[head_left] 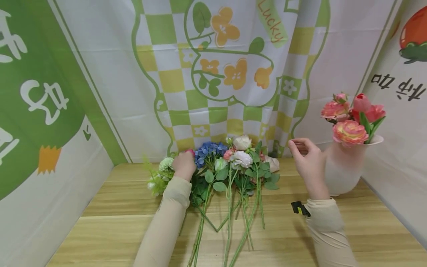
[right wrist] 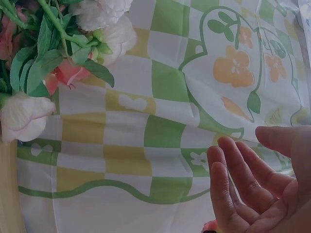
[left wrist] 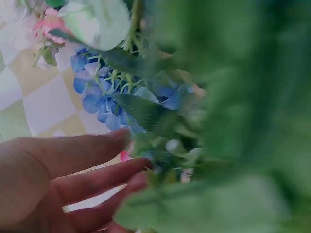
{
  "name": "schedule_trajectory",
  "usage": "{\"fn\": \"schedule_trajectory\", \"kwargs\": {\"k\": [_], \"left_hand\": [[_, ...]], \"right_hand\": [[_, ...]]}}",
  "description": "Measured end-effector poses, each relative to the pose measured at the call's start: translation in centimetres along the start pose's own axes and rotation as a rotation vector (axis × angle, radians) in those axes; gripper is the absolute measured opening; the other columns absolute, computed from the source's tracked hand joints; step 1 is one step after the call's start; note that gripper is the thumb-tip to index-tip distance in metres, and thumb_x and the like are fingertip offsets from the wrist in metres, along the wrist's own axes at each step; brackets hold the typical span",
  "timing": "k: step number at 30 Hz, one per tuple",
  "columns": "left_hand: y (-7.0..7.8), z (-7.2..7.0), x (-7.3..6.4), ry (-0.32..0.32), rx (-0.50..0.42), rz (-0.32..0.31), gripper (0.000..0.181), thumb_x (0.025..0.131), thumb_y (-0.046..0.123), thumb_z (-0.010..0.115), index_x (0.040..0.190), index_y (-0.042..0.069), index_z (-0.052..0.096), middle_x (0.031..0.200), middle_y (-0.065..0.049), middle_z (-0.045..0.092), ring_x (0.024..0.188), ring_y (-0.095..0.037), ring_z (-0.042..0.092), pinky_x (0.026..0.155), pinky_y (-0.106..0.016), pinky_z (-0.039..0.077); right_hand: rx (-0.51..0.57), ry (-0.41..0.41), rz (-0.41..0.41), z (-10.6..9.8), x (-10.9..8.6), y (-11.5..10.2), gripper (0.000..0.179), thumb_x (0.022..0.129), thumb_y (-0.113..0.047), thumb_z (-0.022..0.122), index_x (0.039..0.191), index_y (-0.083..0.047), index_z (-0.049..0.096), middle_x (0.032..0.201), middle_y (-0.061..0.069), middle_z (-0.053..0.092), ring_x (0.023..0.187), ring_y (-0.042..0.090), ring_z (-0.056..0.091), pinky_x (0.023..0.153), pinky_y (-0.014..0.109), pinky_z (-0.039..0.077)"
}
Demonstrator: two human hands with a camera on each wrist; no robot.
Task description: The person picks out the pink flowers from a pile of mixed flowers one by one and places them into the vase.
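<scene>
Head view: artificial-looking flowers lie loose along the back of the wooden table (head_left: pixel 110 222), heads toward the hanging cloth, green stems (head_left: pixel 229 211) running to the near edge, some crossing. Left hand (head_left: pixel 184 165) is in among the blooms at the left end of the row, between a pale green pompom flower (head_left: pixel 166 164) and the blue hydrangea (head_left: pixel 211 150); a bit of pink bloom (head_left: pixel 190 151) shows just past its knuckles. Left wrist view: thumb and forefinger extended and parted, tips at the greenery just below the blue petals, some fingertips covered by leaves; grip looks loose, contact with any one stem can't be told. Further along the row: white ruffled flower (head_left: pixel 241 159), cream rose (head_left: pixel 242 142) behind it, small coral flower (head_left: pixel 228 154), pale flower (head_left: pixel 271 164) at the right end, green leaves (head_left: pixel 220 186) throughout. Right hand (head_left: pixel 308 163) hangs over the table beyond that end, holding nothing, fingers loosely bent, palm visible in the right wrist view with thumb apart from the fingers. Beside it, partly behind the forearm, stands a pinkish-white vase (head_left: pixel 347 167), upright, flared lip, with pink-yellow ranunculus (head_left: pixel 350 132) and a red-pink tulip (head_left: pixel 361 103) in it. Black piece (head_left: pixel 300 209) with a yellow mark sits at the right cuff. Behind: green-yellow checked cloth (head_left: pixel 163 29) with orange flower prints and "Lucky"; green-and-white printed panel (head_left: pixel 40 74) on the left.
</scene>
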State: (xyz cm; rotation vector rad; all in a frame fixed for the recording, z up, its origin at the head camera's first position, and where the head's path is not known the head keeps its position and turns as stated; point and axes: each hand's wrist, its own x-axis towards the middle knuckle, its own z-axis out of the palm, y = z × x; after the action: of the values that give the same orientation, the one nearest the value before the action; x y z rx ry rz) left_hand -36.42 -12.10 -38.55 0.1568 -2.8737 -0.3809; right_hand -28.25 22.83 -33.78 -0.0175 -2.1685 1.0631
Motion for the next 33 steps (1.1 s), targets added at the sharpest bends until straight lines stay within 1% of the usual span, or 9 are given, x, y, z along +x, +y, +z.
{"fn": "schedule_trajectory", "kwargs": {"k": [4,6,9,14,16,20,25,28,33], "left_hand": [[0.3,-0.3,1.1,-0.162,0.028,-0.039,0.029,0.090,0.012,0.054,0.116,0.003,0.064,0.115,-0.026,0.063,0.095,-0.043,0.064,0.069,-0.053,0.055],[0.4,-0.3,1.6,-0.210,0.041,-0.044,0.031,0.094,0.014,0.050,0.120,0.003,0.062,0.118,-0.025,0.062,0.095,-0.040,0.064,0.068,-0.050,0.056],[0.6,0.0,2.2,-0.246,0.050,-0.078,0.029,0.096,0.014,0.049,0.119,0.004,0.063,0.119,-0.023,0.063,0.093,-0.037,0.065,0.066,-0.046,0.055],[0.5,0.9,3.2,-0.230,0.025,-0.174,0.029,0.095,0.015,0.049,0.119,0.005,0.064,0.120,-0.020,0.063,0.099,-0.035,0.065,0.076,-0.048,0.055],[0.4,1.2,3.6,-0.225,0.021,-0.193,0.030,0.095,0.015,0.049,0.120,0.005,0.063,0.121,-0.020,0.063,0.101,-0.035,0.064,0.080,-0.049,0.055],[0.2,1.8,4.0,-0.235,0.033,-0.207,0.031,0.096,0.015,0.049,0.123,0.006,0.062,0.123,-0.020,0.062,0.100,-0.035,0.064,0.080,-0.048,0.055],[-0.1,2.1,4.3,-0.217,0.022,-0.222,0.030,0.094,0.015,0.052,0.120,0.006,0.063,0.120,-0.019,0.064,0.097,-0.033,0.065,0.077,-0.045,0.056],[-0.3,2.3,4.3,-0.204,0.004,-0.227,0.028,0.093,0.017,0.053,0.116,0.005,0.065,0.116,-0.019,0.065,0.094,-0.033,0.066,0.072,-0.044,0.057],[-0.5,2.2,4.3,-0.168,-0.045,-0.245,0.032,0.090,0.019,0.057,0.115,0.002,0.064,0.114,-0.020,0.064,0.096,-0.034,0.065,0.071,-0.044,0.057]], "right_hand": [[-0.030,0.006,-0.005,0.1,0.0,0.0,0.030,0.091,-0.037,0.061,0.104,-0.011,0.070,0.093,0.008,0.073,0.076,0.003,0.061,0.060,0.009,0.042],[-0.031,0.005,-0.002,0.1,0.1,-0.1,0.030,0.092,-0.036,0.061,0.104,-0.011,0.070,0.093,0.009,0.073,0.076,0.004,0.061,0.060,0.009,0.042],[-0.030,-0.002,0.004,0.0,0.1,0.0,0.031,0.092,-0.037,0.061,0.104,-0.011,0.069,0.094,0.008,0.073,0.075,0.000,0.059,0.062,0.008,0.043],[-0.029,-0.024,0.007,0.2,0.1,0.2,0.033,0.092,-0.039,0.059,0.105,-0.010,0.069,0.095,0.009,0.073,0.080,0.010,0.064,0.064,0.010,0.044],[-0.031,-0.035,0.009,0.2,0.1,0.3,0.035,0.092,-0.041,0.058,0.105,-0.010,0.069,0.095,0.009,0.072,0.083,0.018,0.066,0.064,0.010,0.044],[-0.029,-0.054,0.012,0.5,0.0,0.3,0.037,0.092,-0.042,0.057,0.106,-0.010,0.068,0.096,0.010,0.072,0.085,0.022,0.067,0.065,0.012,0.045],[-0.025,-0.092,0.007,1.2,-0.1,0.1,0.039,0.093,-0.043,0.056,0.108,-0.009,0.068,0.097,0.012,0.072,0.085,0.025,0.068,0.070,0.031,0.053],[-0.037,-0.128,0.004,1.8,-0.1,0.2,0.043,0.093,-0.047,0.053,0.109,-0.009,0.067,0.097,0.012,0.072,0.085,0.027,0.068,0.072,0.042,0.054],[-0.052,-0.159,0.009,2.6,-0.3,0.3,0.044,0.093,-0.048,0.052,0.109,-0.010,0.067,0.099,0.012,0.071,0.086,0.028,0.068,0.074,0.045,0.054]]}}
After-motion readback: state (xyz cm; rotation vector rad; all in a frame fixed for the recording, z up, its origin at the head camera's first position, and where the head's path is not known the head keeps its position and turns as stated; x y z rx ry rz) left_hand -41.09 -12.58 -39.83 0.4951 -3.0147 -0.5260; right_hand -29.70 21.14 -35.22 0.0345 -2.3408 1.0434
